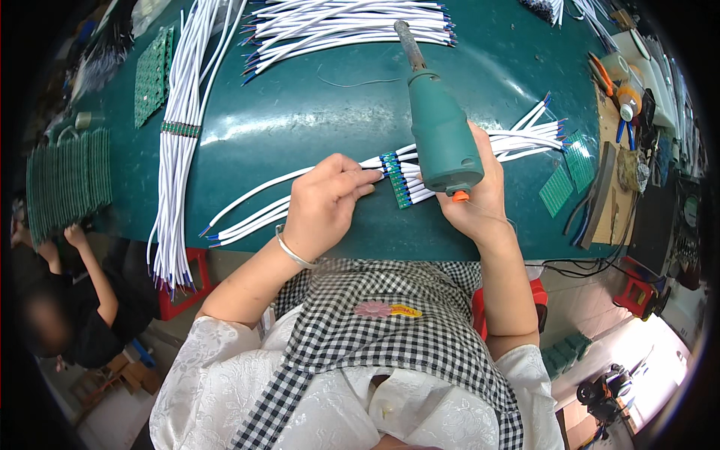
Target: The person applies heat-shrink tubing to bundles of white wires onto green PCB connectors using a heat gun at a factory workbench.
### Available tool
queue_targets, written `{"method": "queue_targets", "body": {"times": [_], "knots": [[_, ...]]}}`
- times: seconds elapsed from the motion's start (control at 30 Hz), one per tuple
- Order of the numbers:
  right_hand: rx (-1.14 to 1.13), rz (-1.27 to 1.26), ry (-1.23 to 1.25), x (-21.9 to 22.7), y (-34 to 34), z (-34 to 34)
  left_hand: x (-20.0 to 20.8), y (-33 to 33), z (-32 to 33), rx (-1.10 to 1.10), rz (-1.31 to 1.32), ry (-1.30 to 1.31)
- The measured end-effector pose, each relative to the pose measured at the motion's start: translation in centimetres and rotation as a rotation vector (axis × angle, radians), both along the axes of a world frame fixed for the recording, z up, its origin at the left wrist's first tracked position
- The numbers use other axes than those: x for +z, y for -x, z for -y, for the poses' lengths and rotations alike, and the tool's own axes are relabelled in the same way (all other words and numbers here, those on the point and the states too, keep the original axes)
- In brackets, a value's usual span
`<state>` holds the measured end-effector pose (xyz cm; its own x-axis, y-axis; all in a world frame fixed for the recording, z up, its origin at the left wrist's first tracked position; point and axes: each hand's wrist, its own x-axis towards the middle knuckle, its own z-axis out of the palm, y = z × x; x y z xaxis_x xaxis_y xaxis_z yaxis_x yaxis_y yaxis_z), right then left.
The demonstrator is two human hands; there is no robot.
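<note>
The strip point(397, 184) is lying on the green table point(292, 124) in front of the person, between the two hands. White cables are reaching it from both sides: the left cables point(259, 219) are running out under the left hand point(324, 199), and the right cables point(525, 141) are spreading behind the other wrist. The thumb and index finger of the left hand are pinching at the left cables, just beside the strip; the other fingers are curling inward. The right hand point(489, 196) is gripping the green gun point(444, 131), whose metal tip point(410, 49) is pointing away from the person; most of its fingers are hiding behind the gun, so I cannot tell how each is bending.

Farther out, a cable bundle point(180, 94) is lying at left, and a cable pile point(349, 26) is lying beyond the tip. Two green panels point(556, 190) are resting at right, near orange-handled pliers point(600, 73). At far left, a co-worker's hand point(73, 235) is showing near a board stack point(69, 180).
</note>
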<state>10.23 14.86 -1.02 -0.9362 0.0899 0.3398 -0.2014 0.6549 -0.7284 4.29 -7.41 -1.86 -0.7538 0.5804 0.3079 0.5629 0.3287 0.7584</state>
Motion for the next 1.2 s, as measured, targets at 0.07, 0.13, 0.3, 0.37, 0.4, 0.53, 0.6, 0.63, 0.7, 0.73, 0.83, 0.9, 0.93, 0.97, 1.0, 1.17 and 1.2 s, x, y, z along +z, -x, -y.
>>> {"method": "queue_targets", "body": {"times": [0.07,0.13,0.3,0.37,0.4,0.53,0.6,0.63,0.7,0.73,0.83,0.9,0.93,0.97,1.0,1.17,1.2], "knots": [[-0.001,-0.020,-0.031,0.0,0.0,0.0,0.3,0.3,0.2,-0.036,0.130,-0.029],[-0.016,0.042,0.064,0.0,-0.2,0.2,-0.1,-0.3,0.0,-0.019,0.058,-0.010],[-0.010,0.064,0.110,-0.3,-0.3,0.3,0.2,-0.4,-0.3,0.004,-0.024,0.014],[-0.012,0.076,0.129,-0.1,-0.3,0.3,-0.1,-0.3,-0.2,-0.001,-0.085,0.060],[-0.010,0.041,0.103,-0.1,-0.2,0.4,-0.1,-0.3,-0.2,-0.001,-0.085,0.060],[-0.012,0.011,0.067,0.1,-0.3,0.2,-0.1,-0.5,-0.3,0.006,-0.124,0.094],[-0.013,0.004,0.069,0.0,-0.3,0.2,0.0,-0.5,-0.4,0.014,-0.136,0.103],[-0.012,-0.001,0.071,0.0,-0.3,0.1,0.0,-0.6,-0.4,0.017,-0.138,0.104],[-0.018,-0.015,0.052,0.0,-0.3,0.2,0.1,-0.7,-0.5,0.017,-0.141,0.103],[-0.021,-0.027,0.033,0.0,-0.3,0.1,0.2,-0.9,-0.6,0.021,-0.149,0.129],[-0.065,0.029,0.161,0.3,-1.3,0.4,-0.2,-1.0,-0.6,0.026,-0.185,0.150],[-0.047,0.129,0.386,0.0,-3.6,0.4,-0.6,-1.1,-0.4,0.040,-0.210,0.147],[-0.046,0.230,0.606,0.2,-5.2,0.1,-0.5,-1.0,-0.4,0.023,-0.220,0.141],[-0.036,0.235,0.603,0.7,-6.7,-0.3,-0.5,-1.0,-0.4,0.009,-0.231,0.138],[-0.022,0.239,0.427,1.3,-8.4,-1.0,-0.5,-1.0,-0.3,0.022,-0.226,0.137],[-0.143,0.385,0.759,1.9,-14.1,-1.8,-0.6,-0.9,-0.1,-0.010,-0.276,0.164],[-0.135,0.396,0.671,2.0,-14.8,-1.9,-0.7,-0.9,-0.2,-0.004,-0.270,0.165]]}}
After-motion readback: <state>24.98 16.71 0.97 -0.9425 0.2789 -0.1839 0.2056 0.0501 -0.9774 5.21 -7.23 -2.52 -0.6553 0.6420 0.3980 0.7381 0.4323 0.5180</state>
